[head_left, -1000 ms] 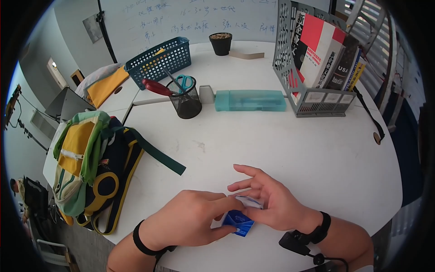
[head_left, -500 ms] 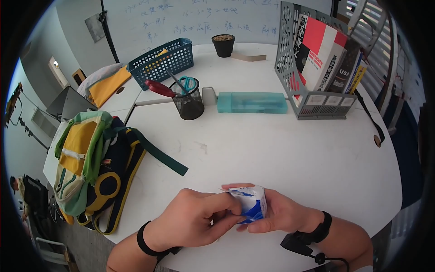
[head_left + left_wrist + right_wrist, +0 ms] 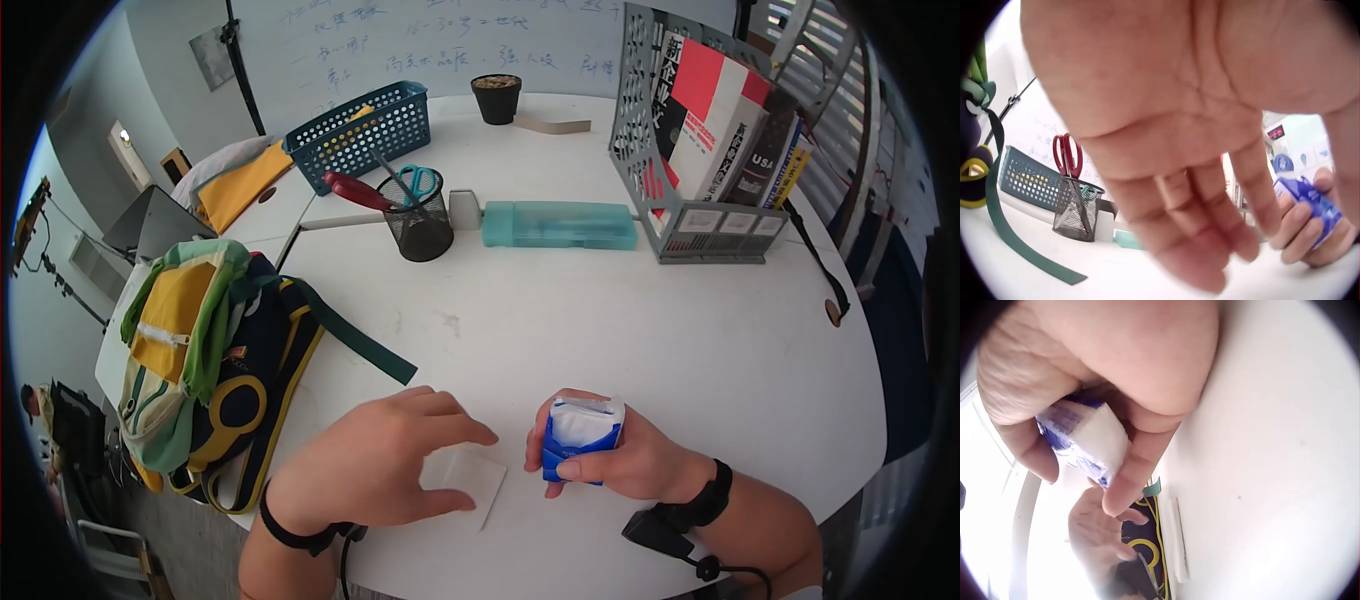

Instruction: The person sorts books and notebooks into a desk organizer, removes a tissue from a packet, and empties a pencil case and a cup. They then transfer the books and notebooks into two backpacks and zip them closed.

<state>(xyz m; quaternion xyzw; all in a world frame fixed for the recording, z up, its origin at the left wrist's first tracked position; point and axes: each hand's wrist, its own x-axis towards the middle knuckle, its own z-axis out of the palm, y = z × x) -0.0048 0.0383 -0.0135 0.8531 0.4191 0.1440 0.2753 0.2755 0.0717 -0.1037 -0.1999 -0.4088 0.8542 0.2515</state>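
Note:
My right hand grips a small blue-and-white tissue pack, thumb across its front and fingers behind it. The pack's top is open, with white tissue showing inside. To the left, my left hand hovers with thumb and fingers spread apart, holding nothing. Partly hidden beneath it, a folded white tissue lies flat on the table. In the right wrist view, that tissue shows as a thin white slab, while the pack sits between thumb and fingers.
A green-and-yellow backpack stands at the left, its dark strap stretched over the table. Farther back are a mesh pen cup, a teal case, a blue basket, a small pot and a grey book rack.
My left hand has let go at the pack and moved left, fingers opening. A folded tissue now lies on the table beneath it. My right hand has turned the pack more upright.

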